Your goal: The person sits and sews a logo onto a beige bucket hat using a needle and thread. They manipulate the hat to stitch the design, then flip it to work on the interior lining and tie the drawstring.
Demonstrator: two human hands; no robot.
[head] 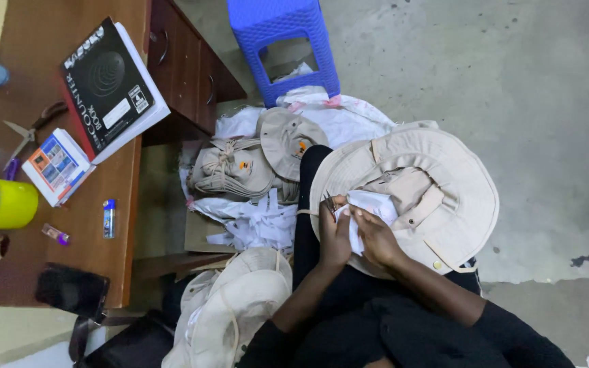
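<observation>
A beige wide-brimmed hat (444, 177) lies upside down on my lap. Both hands meet at its inner crown over a piece of white paper stuffing (376, 204). My left hand (334, 235) pinches the paper's left edge, with something small and dark at its fingertips. My right hand (376, 238) grips the paper from below. The paper partly hides the hat's inside.
More beige hats (253, 163) pile on white wrapping on the floor, another stack (233, 307) by my left knee. A blue plastic stool (288, 41) stands ahead. A wooden desk (97, 252) at left holds a black book (107, 82), scissors (32, 129), yellow tape roll (0, 203).
</observation>
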